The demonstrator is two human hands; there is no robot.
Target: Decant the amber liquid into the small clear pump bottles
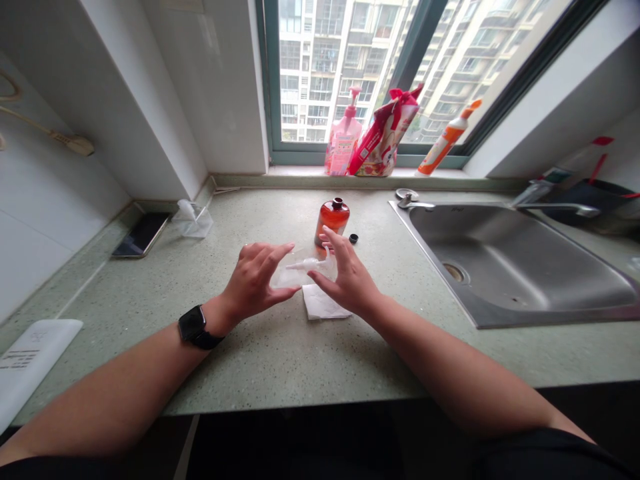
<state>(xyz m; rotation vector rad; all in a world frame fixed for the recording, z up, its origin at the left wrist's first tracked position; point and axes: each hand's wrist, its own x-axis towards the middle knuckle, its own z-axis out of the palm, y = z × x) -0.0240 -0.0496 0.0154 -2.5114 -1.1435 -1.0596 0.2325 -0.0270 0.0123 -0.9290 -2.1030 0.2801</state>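
My left hand (pixel 250 280) and right hand (pixel 353 280) hover over the surface (pixel 280 373), palms facing inward. On each, the thumb and fingers stand wide apart in a loose curve. Between them is the white pump (pixel 304 265), lying roughly sideways with a piece of clear plastic (pixel 284 277) around or under it; I cannot tell which. My right thumb comes close to the pump, and I cannot tell whether either hand touches it or the plastic.

Just beyond my right fingers, the amber bottle (pixel 333 217) stands upright with its neck uncovered, its lower part partly hidden by those fingers. A small black cap (pixel 354 239) sits near it, on the right. A folded white tissue (pixel 320 305) lies flat on the near side of the pump, partly behind my right hand.

I wear a dark watch (pixel 192 323) on my left wrist. Farther to the left are a small clear container (pixel 195 223) and a phone (pixel 141 235) lying flat. To the right, the steel sink (pixel 520 253) is set into the surface. A pink pump bottle (pixel 344 143), a red bag (pixel 383 137) and an orange-and-white bottle (pixel 445 143) stand along the windowsill (pixel 300 171).
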